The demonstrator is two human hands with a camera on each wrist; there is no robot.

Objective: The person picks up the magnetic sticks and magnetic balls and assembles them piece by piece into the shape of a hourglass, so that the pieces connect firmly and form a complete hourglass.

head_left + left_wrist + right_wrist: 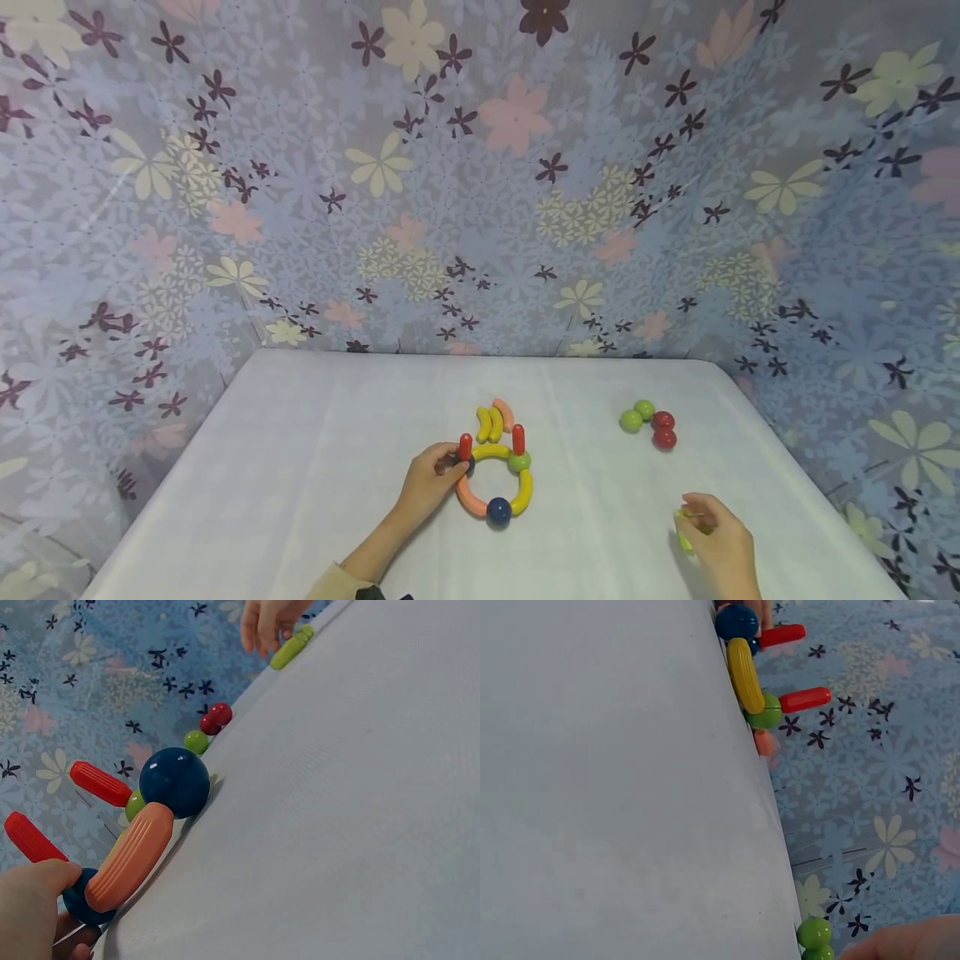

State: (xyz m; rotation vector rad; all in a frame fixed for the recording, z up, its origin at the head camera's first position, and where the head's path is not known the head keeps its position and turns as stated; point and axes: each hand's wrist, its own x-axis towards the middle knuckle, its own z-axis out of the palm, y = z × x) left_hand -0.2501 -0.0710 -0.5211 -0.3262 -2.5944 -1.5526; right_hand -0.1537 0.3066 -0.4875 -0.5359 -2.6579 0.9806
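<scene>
Near the middle of the table stands a toy ring of curved yellow and orange sticks joined by balls. My left hand (432,481) grips the dark blue ball (81,898) at the ring's left side. A red stick (466,447) rises from that ball; another red stick (518,438) rises from the light green ball (519,461). A larger blue ball (498,512) sits at the near side, beside the orange curved stick (129,859). On the right, my right hand (718,537) pinches a light green stick (291,651) close to the tabletop; its fingers partly hide it.
Beyond the ring lie two yellow curved sticks (490,424) and an orange curved stick (505,413). Green balls (632,421) and red balls (664,438) lie together at the back right. A white cloth covers the table (322,433); a flowered curtain (465,200) hangs behind and alongside.
</scene>
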